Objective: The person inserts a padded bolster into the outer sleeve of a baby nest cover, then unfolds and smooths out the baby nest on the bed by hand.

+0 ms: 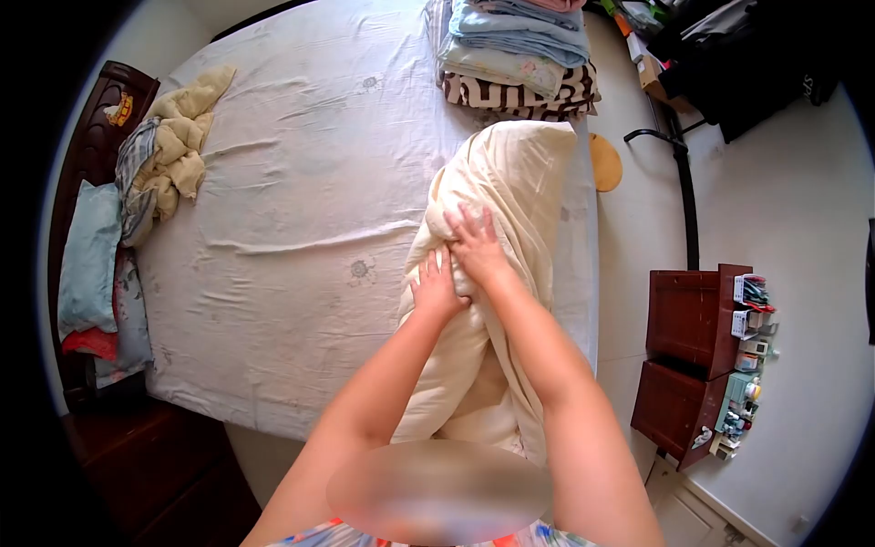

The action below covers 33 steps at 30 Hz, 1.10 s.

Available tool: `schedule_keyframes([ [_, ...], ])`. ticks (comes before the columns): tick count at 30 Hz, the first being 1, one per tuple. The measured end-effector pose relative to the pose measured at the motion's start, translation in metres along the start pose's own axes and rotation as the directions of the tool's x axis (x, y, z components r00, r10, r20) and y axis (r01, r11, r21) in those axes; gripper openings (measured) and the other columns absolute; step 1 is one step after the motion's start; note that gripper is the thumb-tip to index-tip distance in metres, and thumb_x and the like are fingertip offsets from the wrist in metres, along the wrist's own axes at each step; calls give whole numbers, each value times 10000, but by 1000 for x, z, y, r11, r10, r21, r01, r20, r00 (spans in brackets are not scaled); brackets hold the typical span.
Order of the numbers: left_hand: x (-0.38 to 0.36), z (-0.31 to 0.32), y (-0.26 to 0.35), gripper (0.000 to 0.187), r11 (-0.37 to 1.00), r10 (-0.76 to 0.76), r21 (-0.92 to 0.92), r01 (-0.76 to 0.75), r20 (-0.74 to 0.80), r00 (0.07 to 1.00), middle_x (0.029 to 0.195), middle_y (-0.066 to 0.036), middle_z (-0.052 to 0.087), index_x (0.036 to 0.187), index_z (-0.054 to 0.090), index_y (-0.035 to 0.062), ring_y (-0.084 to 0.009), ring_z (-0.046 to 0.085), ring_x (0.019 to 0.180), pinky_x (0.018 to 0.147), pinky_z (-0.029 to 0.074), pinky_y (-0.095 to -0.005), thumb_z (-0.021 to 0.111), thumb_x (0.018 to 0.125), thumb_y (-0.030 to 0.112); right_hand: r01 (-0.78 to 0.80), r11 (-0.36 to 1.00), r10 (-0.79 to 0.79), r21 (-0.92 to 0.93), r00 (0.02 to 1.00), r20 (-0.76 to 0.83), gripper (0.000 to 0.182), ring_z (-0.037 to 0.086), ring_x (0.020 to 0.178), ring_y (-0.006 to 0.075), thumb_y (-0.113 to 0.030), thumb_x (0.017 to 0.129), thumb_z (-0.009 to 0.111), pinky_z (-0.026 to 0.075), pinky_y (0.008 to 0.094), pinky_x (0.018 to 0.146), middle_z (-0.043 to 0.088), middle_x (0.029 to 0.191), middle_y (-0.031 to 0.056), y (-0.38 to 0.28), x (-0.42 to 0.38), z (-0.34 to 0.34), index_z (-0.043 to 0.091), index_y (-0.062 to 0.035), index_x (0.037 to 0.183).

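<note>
While both hands (left [436,290], right [474,246]) press it, cream duvet [510,182] lies beneath.
</note>
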<state>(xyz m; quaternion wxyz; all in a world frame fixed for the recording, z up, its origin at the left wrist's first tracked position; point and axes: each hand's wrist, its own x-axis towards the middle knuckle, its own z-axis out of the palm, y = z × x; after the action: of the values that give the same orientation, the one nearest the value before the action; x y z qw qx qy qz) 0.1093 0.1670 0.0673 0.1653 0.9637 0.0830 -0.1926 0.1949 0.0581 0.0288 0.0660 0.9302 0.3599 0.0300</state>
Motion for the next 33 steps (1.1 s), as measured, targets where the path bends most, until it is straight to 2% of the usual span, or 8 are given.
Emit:
schedule_keyframes([
  [7, 38, 49, -56, 764, 999, 6, 47, -11, 112, 994, 1063, -129, 546, 1461, 251, 223, -304, 617, 934, 798, 504, -421, 577, 796, 39, -438, 885, 462, -157, 868, 182, 319, 289, 1385, 262, -233, 893, 479, 200, 588, 1106, 318, 1500, 3, 124, 21, 39, 660, -163, 1146],
  [15, 41, 36, -100, 434, 996, 52, -83, -40, 141, 989, 991, -115, 633, 1115, 571, 154, -313, 606, 993, 890, 436, -443, 653, 708, 26, -943, 228, 883, 243, 305, 356, 267, 589, 1049, 354, -139, 905, 420, 434, 501, 945, 584, 1234, 111, 176, -4, 33, 636, -61, 1041],
  [16, 32, 35, -110, 425, 990, 94, -116, -76, 154, 984, 1006, -118, 638, 1108, 582, 149, -315, 599, 1010, 908, 422, -445, 641, 708, 17, -878, 412, 863, 245, 462, 205, 260, 616, 969, 384, -128, 898, 431, 489, 472, 857, 641, 1091, 171, 177, -16, 40, 643, -41, 1021],
  [21, -25, -1, -160, 485, 903, 324, -376, -207, 282, 903, 1072, -135, 647, 1146, 600, 128, -326, 580, 1053, 1004, 353, -464, 603, 690, -38, -914, 314, 838, 258, 394, 377, 222, 615, 968, 388, -118, 871, 490, 500, 483, 815, 643, 1065, 193, 172, -36, 35, 652, -37, 998],
  [24, -32, 4, -192, 598, 925, 43, -356, 130, 440, 897, 1163, -169, 598, 1253, 535, 149, -329, 531, 1140, 1036, 324, -467, 627, 686, -16, -884, 360, 772, 298, 461, 437, 219, 611, 964, 394, -106, 841, 527, 498, 485, 812, 644, 1046, 194, 140, -37, 44, 649, -45, 1012],
  [27, 1, -54, -129, 735, 994, -78, -54, 98, 288, 954, 1371, -198, 432, 1383, 398, 166, -357, 388, 1287, 1067, 292, -471, 664, 705, 70, -822, 407, 703, 399, 561, 438, 282, 602, 973, 398, -126, 808, 564, 479, 481, 852, 607, 1127, 190, 105, -23, 41, 613, -44, 1073],
  [30, 51, -67, -57, 965, 971, 198, -145, -192, 26, 980, 1471, -180, 276, 1481, 199, 181, -375, 238, 1365, 1090, 235, -518, 748, 689, 197, -781, 484, 656, 394, 622, 427, 266, 566, 1068, 380, -127, 768, 601, 400, 512, 966, 400, 1388, 158, 85, -6, 46, 609, -37, 1017],
  [33, 86, -49, 16, 1101, 975, 218, 71, -212, -83, 972, 1446, -167, 310, 1503, 123, 204, -339, 274, 1355, 1078, 245, -525, 811, 647, 286, -721, 566, 745, 400, 655, 128, 214, 455, 1221, 345, -156, 760, 626, 309, 549, 1044, 380, 1405, 136, 68, 4, 32, 625, -52, 948],
])
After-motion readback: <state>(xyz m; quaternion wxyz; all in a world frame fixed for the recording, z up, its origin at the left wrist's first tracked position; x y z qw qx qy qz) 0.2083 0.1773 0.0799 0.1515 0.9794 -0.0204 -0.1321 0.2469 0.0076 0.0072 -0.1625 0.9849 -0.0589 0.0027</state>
